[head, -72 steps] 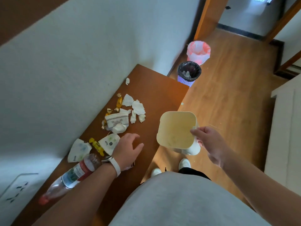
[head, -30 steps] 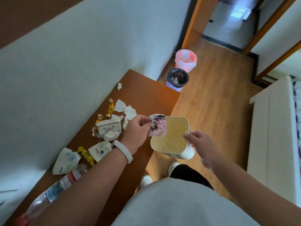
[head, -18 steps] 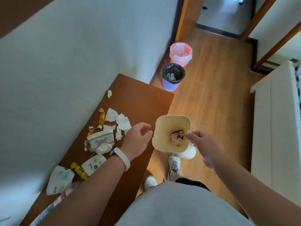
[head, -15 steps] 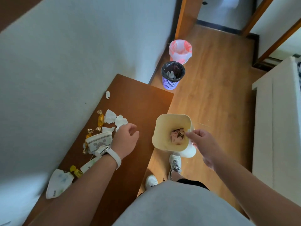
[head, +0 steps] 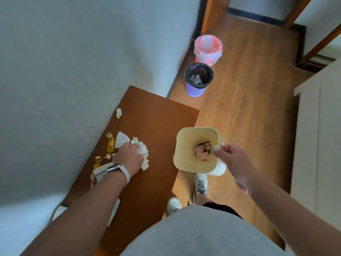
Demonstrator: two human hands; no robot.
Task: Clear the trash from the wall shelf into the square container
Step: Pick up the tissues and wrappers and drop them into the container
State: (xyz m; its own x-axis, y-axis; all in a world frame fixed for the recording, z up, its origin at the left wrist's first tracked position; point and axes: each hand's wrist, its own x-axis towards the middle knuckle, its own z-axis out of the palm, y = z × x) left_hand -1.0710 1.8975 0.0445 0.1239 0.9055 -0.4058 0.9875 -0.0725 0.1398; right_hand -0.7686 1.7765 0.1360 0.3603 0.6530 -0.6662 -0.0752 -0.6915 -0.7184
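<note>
The brown wall shelf (head: 153,137) runs along the white wall. My left hand (head: 128,157), with a white watch band, is closed over crumpled white tissues (head: 142,150) on the shelf. Gold candy wrappers (head: 110,145) lie beside it near the wall, and a small white scrap (head: 119,113) sits farther along. My right hand (head: 233,161) pinches the right rim of the cream square container (head: 182,145), held just off the shelf's edge. A pink printed wrapper (head: 203,151) lies in its bottom. My left forearm hides more trash.
On the wooden floor ahead stand a purple basket with a black liner (head: 199,79) and a bin with a pink-white bag (head: 208,49). A white cabinet (head: 317,145) is on the right. My feet in white shoes (head: 200,183) are beside the shelf.
My left hand dropped the pink wrapper into the container, went back to the shelf and closed on the tissues. The right hand kept holding the container.
</note>
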